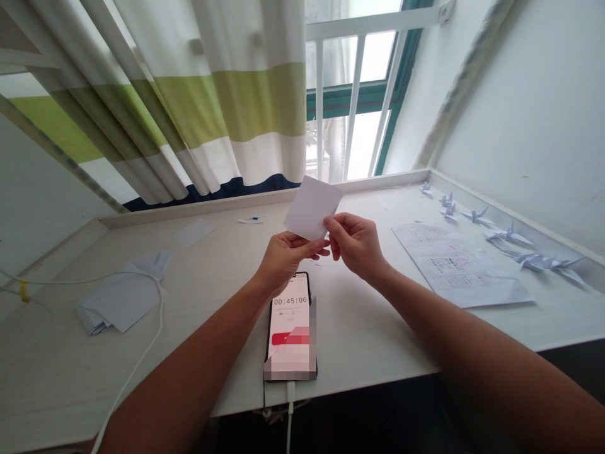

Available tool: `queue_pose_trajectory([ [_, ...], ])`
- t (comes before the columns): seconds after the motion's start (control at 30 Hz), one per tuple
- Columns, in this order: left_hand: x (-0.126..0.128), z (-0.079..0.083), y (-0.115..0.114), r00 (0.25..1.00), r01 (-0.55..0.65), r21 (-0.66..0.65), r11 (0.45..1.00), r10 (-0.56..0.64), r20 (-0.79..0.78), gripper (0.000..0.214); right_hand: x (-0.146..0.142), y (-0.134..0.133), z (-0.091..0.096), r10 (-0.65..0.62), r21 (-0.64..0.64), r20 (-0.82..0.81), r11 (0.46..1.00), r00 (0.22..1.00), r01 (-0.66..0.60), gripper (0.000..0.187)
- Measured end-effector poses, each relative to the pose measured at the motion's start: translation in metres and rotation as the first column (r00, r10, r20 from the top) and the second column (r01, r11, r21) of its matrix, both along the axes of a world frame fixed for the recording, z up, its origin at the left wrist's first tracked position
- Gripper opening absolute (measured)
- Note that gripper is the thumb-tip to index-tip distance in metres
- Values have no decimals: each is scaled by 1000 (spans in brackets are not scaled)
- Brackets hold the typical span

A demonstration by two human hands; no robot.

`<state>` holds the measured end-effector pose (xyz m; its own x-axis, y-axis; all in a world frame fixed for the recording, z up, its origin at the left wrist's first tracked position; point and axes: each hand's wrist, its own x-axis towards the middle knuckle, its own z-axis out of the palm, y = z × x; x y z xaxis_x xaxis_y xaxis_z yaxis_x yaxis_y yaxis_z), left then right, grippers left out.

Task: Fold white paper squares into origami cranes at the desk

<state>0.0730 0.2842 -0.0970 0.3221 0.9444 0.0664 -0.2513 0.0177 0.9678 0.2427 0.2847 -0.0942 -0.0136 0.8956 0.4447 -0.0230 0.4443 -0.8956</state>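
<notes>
A small white square of paper (pixel 312 207) is held up above the desk, tilted, between both hands. My left hand (pixel 289 255) grips its lower edge, thumb in front and fingers behind. At the paper's right side, my right hand (pixel 354 243) pinches the lower right corner between thumb and fingers. Beneath the hands lies a phone (pixel 290 328) with a timer on its screen, partly covered by my left wrist. A white charging cable (pixel 290 397) is plugged into its lower end.
Several folded paper cranes (pixel 508 234) line the desk's right side, beside a sheet of writing (pixel 449 265). Folded papers (pixel 123 296) and a loose cable (pixel 158 315) lie at left. A small paper piece (pixel 195 232) lies farther back. A raised rim (pixel 208 205) edges the desk (pixel 227 372).
</notes>
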Motion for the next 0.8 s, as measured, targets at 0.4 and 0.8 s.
queue_pose_trajectory([
  [0.4,-3,1,1,999,17,-20,1000,-18,-37,35,6,6,6,-80,3,-42,997,996,81,31],
  [0.8,-5,1,3,999,6,-38,999,-8,-36,32,10,7,5,-106,36,20,994,994,105,42],
])
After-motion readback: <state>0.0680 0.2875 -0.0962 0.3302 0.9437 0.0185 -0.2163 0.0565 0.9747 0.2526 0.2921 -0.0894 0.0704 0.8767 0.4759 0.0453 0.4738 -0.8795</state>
